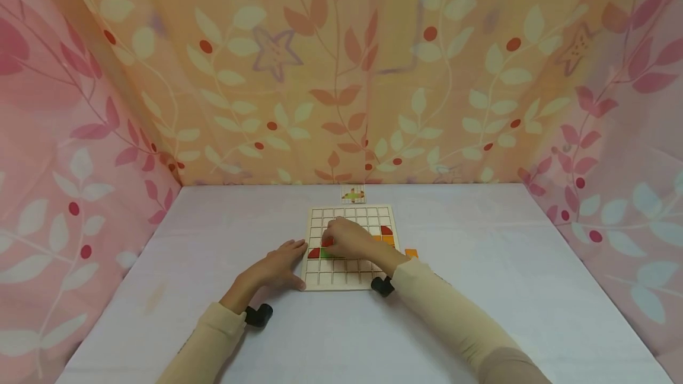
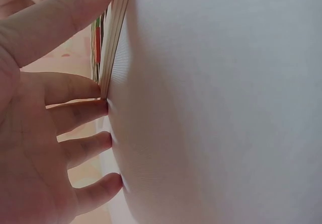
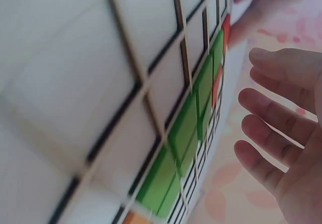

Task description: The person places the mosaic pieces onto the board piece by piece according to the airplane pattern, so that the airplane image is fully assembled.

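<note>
A white grid board [image 1: 320,279] lies on the table, with tiles set in some of its squares. My left hand [image 1: 281,265] rests at the board's left edge, its thumb and index finger touching the edge and the other fingertips on the cloth. My right hand [image 1: 349,238] is over the board, fingers apart and relaxed, with nothing between them in the right wrist view. Near its fingertips lies a red tile [image 1: 327,242]. Green tiles [image 3: 183,131] form a row, partly hidden by this hand in the head view. A red rounded tile [image 1: 314,253] sits at the row's left end.
Orange tiles [image 1: 388,240] and another red rounded tile [image 1: 386,230] sit on the board's right side. A loose orange tile [image 1: 411,253] lies just right of the board. Behind it is a small pattern card [image 1: 353,195]. Patterned curtains [image 1: 341,76] enclose the white table [image 1: 213,218].
</note>
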`<state>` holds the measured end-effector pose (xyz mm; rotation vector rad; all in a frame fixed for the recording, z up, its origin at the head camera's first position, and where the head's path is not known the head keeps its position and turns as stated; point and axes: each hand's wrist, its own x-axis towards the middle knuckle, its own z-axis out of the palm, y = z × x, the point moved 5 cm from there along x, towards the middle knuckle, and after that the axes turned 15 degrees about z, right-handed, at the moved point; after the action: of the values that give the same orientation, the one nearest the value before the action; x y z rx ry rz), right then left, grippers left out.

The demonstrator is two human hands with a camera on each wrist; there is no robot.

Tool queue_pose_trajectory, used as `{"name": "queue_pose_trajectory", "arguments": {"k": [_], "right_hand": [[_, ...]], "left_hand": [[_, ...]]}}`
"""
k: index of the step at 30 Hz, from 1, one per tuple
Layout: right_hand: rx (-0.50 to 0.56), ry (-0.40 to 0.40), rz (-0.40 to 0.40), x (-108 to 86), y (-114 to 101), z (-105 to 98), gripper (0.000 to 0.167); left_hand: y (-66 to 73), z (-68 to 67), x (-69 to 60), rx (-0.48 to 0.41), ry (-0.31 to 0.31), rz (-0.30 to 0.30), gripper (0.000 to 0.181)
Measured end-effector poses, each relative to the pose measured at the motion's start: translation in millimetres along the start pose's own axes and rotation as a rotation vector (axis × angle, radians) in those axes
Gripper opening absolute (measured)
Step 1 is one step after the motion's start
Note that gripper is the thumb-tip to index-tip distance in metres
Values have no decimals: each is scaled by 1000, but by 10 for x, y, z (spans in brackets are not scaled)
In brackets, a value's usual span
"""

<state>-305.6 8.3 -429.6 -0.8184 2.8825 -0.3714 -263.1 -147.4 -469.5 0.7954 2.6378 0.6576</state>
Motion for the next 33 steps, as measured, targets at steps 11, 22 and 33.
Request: {"name": "queue_pose_trajectory", "arguments": {"k": [11,22,33], "right_hand": [[138,29,115,-300,551,-222,18],[148,12,246,-618,1096,-239,17],[186,-47,359,-920,1499,-146,11]], "left_hand": [[-29,27,17,21,-1,-9,97],[-60,48,43,20,3,-7,97],[-64,50,44,11,3,-22,97]]}}
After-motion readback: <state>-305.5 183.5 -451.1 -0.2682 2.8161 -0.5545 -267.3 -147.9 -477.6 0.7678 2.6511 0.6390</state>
